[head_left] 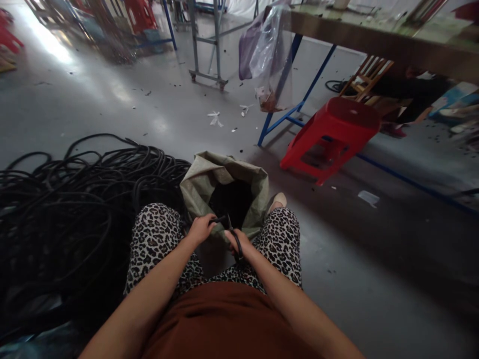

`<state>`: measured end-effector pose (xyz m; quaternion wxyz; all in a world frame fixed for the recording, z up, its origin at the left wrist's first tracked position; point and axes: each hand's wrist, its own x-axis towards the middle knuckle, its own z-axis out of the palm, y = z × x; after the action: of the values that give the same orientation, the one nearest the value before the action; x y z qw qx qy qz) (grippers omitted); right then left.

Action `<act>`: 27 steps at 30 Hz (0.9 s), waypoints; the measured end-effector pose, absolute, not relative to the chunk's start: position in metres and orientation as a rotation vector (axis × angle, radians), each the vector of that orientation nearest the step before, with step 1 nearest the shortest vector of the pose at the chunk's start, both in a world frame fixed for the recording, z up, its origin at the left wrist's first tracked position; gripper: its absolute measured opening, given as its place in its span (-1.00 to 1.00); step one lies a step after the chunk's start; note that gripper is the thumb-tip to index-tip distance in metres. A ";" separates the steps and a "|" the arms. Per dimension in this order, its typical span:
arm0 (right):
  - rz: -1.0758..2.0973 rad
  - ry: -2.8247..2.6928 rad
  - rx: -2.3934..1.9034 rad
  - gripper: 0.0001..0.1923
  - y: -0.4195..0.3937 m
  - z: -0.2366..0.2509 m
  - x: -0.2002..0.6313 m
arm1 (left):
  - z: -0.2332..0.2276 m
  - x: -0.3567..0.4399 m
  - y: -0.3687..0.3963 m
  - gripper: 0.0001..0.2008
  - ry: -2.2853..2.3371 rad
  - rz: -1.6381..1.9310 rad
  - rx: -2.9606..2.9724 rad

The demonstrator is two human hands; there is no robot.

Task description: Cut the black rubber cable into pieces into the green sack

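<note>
Between my knees stands a greenish woven sack [200,184] with its rim folded outward and dark contents inside. My left hand [201,229] is closed on a short stretch of black rubber cord [217,219] over the sack's near edge. In my right hand [241,243] is a pair of scissors [235,238] with dark handles, its blades pointing up toward the cord's end. Whether the blades touch the cord, I cannot tell. A large tangled heap of black cord [93,189] lies on the floor at my left.
A red plastic stool [337,129] stands tilted in view at the right, by a table [366,35] with blue legs. Clear plastic bags [275,60] hang from the table's corner. Behind is a grey wheeled frame [205,45]. White scraps [215,118] litter the floor. Another person sits beyond the table.
</note>
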<state>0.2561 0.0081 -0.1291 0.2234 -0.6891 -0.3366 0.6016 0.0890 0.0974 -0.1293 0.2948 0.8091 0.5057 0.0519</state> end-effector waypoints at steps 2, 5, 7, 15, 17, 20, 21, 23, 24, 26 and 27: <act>1.694 -0.954 -1.871 -0.58 0.007 -0.127 0.255 | -0.128 0.090 0.097 -0.72 1.363 0.142 2.142; 1.712 -0.991 -1.854 -0.57 0.006 -0.128 0.254 | -0.127 0.091 0.097 -0.76 1.351 0.151 2.150; 1.718 -1.014 -1.862 -0.56 0.006 -0.129 0.254 | -0.126 0.091 0.097 -0.77 1.334 0.156 2.157; 1.741 -1.015 -1.832 -0.58 0.008 -0.132 0.253 | -0.125 0.092 0.095 -0.77 1.312 0.158 2.178; 1.746 -1.007 -1.832 -0.57 0.007 -0.131 0.252 | -0.125 0.092 0.094 -0.77 1.309 0.160 2.186; 1.749 -1.000 -1.826 -0.55 0.007 -0.130 0.252 | -0.125 0.093 0.094 -0.77 1.294 0.155 2.204; 1.746 -1.000 -1.829 -0.54 0.007 -0.130 0.252 | -0.124 0.093 0.093 -0.78 1.291 0.147 2.210; 1.737 -1.007 -1.838 -0.51 0.007 -0.132 0.252 | -0.123 0.093 0.093 -0.78 1.282 0.132 2.226; 1.735 -1.012 -1.838 -0.51 0.007 -0.133 0.252 | -0.122 0.094 0.093 -0.79 1.275 0.127 2.233; 1.732 -1.026 -1.820 -0.51 0.007 -0.135 0.252 | -0.121 0.094 0.093 -0.79 1.260 0.123 2.244; 1.731 -1.030 -1.809 -0.51 0.007 -0.137 0.252 | -0.121 0.094 0.093 -0.79 1.254 0.121 2.247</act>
<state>0.2521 0.0068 -0.1369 0.2155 -0.6525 -0.3717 0.6242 0.0941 0.0927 -0.1210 0.2788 0.8377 0.4675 0.0449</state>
